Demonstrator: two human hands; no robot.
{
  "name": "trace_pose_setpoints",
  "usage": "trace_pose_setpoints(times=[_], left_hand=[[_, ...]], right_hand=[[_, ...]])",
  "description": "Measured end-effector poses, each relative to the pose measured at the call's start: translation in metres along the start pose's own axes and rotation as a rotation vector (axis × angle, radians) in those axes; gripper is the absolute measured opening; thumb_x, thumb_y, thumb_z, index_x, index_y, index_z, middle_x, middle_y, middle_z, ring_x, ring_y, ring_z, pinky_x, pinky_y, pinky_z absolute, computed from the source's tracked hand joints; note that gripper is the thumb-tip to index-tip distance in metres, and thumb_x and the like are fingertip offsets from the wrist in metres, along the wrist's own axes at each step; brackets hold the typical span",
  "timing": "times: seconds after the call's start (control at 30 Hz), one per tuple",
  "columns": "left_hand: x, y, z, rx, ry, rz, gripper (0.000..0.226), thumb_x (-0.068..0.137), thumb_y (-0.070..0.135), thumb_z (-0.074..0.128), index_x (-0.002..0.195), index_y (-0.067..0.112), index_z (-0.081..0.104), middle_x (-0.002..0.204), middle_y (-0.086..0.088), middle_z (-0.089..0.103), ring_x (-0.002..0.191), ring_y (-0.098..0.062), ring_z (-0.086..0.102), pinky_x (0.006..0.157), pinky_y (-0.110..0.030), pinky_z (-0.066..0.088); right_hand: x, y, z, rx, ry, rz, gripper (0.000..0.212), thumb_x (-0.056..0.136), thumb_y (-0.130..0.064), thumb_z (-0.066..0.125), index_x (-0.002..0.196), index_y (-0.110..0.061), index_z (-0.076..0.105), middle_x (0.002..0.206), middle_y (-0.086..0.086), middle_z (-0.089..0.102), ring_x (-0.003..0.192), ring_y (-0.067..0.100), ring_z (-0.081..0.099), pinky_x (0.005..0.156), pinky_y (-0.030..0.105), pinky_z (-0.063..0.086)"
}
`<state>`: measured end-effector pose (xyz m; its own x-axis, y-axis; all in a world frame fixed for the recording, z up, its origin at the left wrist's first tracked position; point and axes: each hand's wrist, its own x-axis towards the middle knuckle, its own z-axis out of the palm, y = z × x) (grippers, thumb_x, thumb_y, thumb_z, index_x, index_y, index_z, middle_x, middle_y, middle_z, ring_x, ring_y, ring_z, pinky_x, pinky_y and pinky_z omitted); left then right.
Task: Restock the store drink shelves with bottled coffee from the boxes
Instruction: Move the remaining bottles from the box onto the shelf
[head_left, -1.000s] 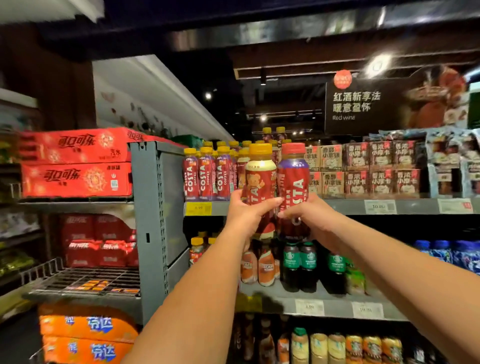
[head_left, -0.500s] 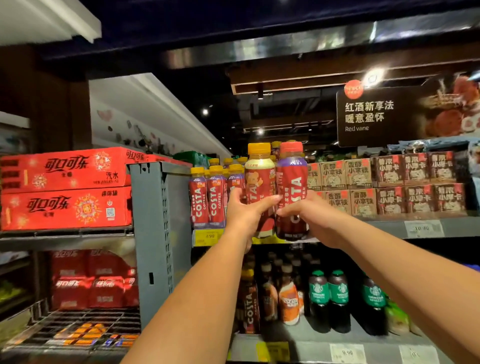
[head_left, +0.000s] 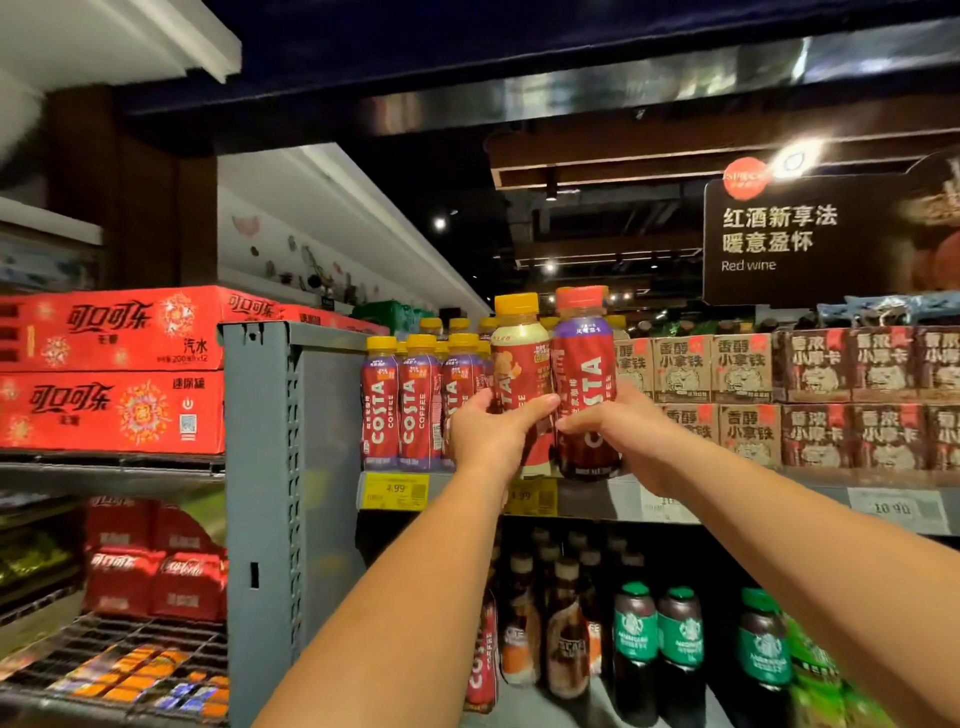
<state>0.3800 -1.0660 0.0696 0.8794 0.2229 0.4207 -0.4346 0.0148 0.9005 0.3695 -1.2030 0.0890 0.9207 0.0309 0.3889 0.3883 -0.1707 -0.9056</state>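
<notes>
Two bottles (head_left: 583, 364) partly behind fingers (head_left: 530, 410)

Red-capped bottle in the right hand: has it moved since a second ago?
Yes, upward. The red-capped bottle had its base below the shelf edge; now the base is level with that edge's top.

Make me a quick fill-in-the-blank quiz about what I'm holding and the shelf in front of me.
1. The cream-shouldered bottle in the left hand has a ____ cap.
2. The right hand holds a second bottle with a ____ band under its cap.
3. The shelved bottles left of them are branded ____.
4. The dark sign reads "Red ____".
Answers: yellow, purple, COSTA, wine.
</notes>
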Motion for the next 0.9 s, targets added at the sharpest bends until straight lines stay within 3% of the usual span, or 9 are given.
trace_pose_setpoints(times=[0.13, 0.23, 0.43, 0.5, 0.57, 0.63, 0.73, 0.9], left_hand=[[0.011, 0.0, 0.012, 0.085, 0.097, 0.028, 0.06, 0.062, 0.04, 0.086, 0.109, 0.017, 0.057, 0.105, 0.005, 0.067, 0.094, -0.018, 0.066, 0.085, -0.041, 0.055], [0.017, -0.001, 0.018, 0.128, 0.124, 0.037, 0.059, 0.063, 0.037, 0.086, 0.106, 0.022, 0.048, 0.103, 0.003, 0.065, 0.092, -0.019, 0.065, 0.082, -0.039, 0.055], [0.026, -0.009, 0.025, 0.207, 0.144, 0.054, 0.048, 0.072, 0.038, 0.08, 0.109, 0.017, 0.058, 0.095, 0.006, 0.063, 0.085, -0.015, 0.061, 0.066, -0.025, 0.044], [0.031, -0.011, 0.026, 0.22, 0.155, 0.071, 0.04, 0.074, 0.037, 0.078, 0.104, 0.02, 0.059, 0.089, 0.008, 0.06, 0.081, -0.014, 0.06, 0.057, -0.023, 0.039], [0.034, -0.012, 0.026, 0.228, 0.176, 0.074, 0.04, 0.075, 0.037, 0.078, 0.104, 0.018, 0.058, 0.092, 0.007, 0.061, 0.079, -0.013, 0.057, 0.052, -0.02, 0.034], [0.037, -0.013, 0.026, 0.248, 0.201, 0.083, 0.042, 0.075, 0.037, 0.077, 0.108, 0.017, 0.057, 0.1, 0.004, 0.065, 0.082, -0.013, 0.058, 0.053, -0.02, 0.034], [0.042, -0.017, 0.026, 0.307, 0.224, 0.096, 0.044, 0.077, 0.039, 0.076, 0.109, 0.018, 0.055, 0.107, 0.001, 0.065, 0.091, -0.016, 0.061, 0.057, -0.022, 0.035], [0.047, -0.019, 0.025, 0.374, 0.24, 0.108, 0.046, 0.076, 0.042, 0.075, 0.11, 0.018, 0.055, 0.11, 0.001, 0.064, 0.094, -0.017, 0.061, 0.066, -0.027, 0.039]], right_hand=[[0.02, 0.008, -0.002, 0.013, 0.061, 0.002, 0.057, 0.07, -0.005, 0.077, 0.121, -0.011, 0.052, 0.106, 0.009, 0.068, 0.096, 0.025, 0.065, 0.074, 0.033, 0.05], [0.028, 0.014, -0.003, 0.019, 0.087, -0.008, 0.048, 0.072, -0.004, 0.076, 0.114, -0.011, 0.055, 0.103, 0.009, 0.068, 0.094, 0.024, 0.064, 0.071, 0.031, 0.049], [0.038, 0.021, 0.002, 0.041, 0.13, -0.048, 0.037, 0.076, 0.0, 0.073, 0.107, -0.012, 0.056, 0.095, 0.007, 0.066, 0.083, 0.02, 0.062, 0.066, 0.027, 0.048], [0.043, 0.022, 0.005, 0.04, 0.142, -0.048, 0.039, 0.076, -0.002, 0.074, 0.109, -0.012, 0.055, 0.098, 0.008, 0.067, 0.086, 0.022, 0.064, 0.07, 0.031, 0.051], [0.05, 0.024, 0.009, 0.05, 0.151, -0.039, 0.041, 0.074, -0.004, 0.076, 0.11, -0.011, 0.055, 0.1, 0.01, 0.067, 0.092, 0.029, 0.065, 0.081, 0.044, 0.055], [0.055, 0.028, 0.013, 0.057, 0.157, -0.023, 0.037, 0.074, -0.006, 0.076, 0.104, -0.012, 0.056, 0.099, 0.011, 0.067, 0.095, 0.034, 0.065, 0.088, 0.05, 0.053], [0.059, 0.033, 0.017, 0.049, 0.152, -0.008, 0.025, 0.077, -0.005, 0.074, 0.086, -0.018, 0.056, 0.092, 0.008, 0.067, 0.096, 0.033, 0.065, 0.089, 0.049, 0.053], [0.069, 0.038, 0.017, 0.036, 0.136, 0.008, 0.025, 0.079, -0.006, 0.073, 0.084, -0.021, 0.054, 0.092, 0.008, 0.066, 0.096, 0.03, 0.064, 0.091, 0.046, 0.053]])
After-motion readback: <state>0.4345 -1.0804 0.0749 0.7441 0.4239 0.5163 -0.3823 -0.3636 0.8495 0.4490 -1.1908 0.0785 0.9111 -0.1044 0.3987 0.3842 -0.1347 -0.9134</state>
